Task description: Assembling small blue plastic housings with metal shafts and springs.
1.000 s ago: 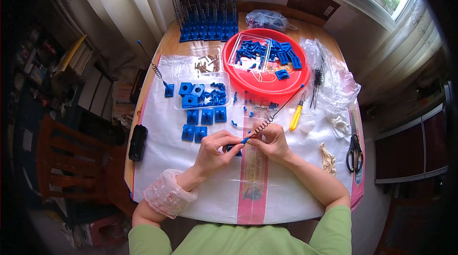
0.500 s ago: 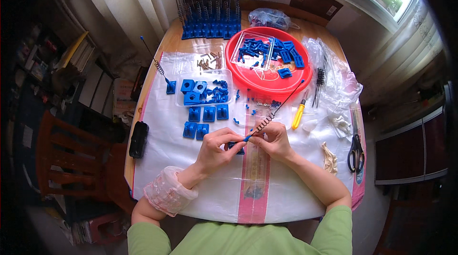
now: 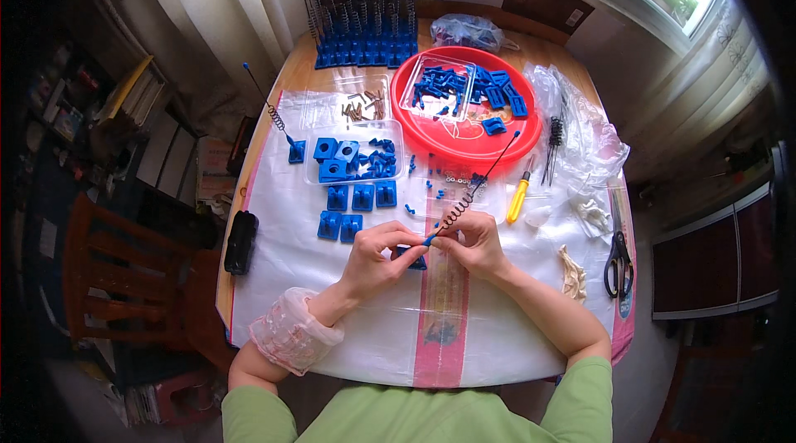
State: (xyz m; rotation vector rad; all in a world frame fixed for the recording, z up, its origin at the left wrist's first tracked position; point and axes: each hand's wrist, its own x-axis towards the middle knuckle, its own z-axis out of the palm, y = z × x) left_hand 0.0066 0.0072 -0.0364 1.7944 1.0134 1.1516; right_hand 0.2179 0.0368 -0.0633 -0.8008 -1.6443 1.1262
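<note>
Spring rod (image 3: 473,186), a thin black rod with a coil wound round its lower part, is pinched at its blue lower end between both hands above the white sheet (image 3: 290,260). Left hand (image 3: 377,256) and right hand (image 3: 474,244) each grasp it with fingertips, nearly touching. From there it slants up toward the red tray (image 3: 431,140) of blue parts. Blue blocks (image 3: 352,198) lie just left; a yellow-handled screwdriver (image 3: 517,201) lies just right.
</note>
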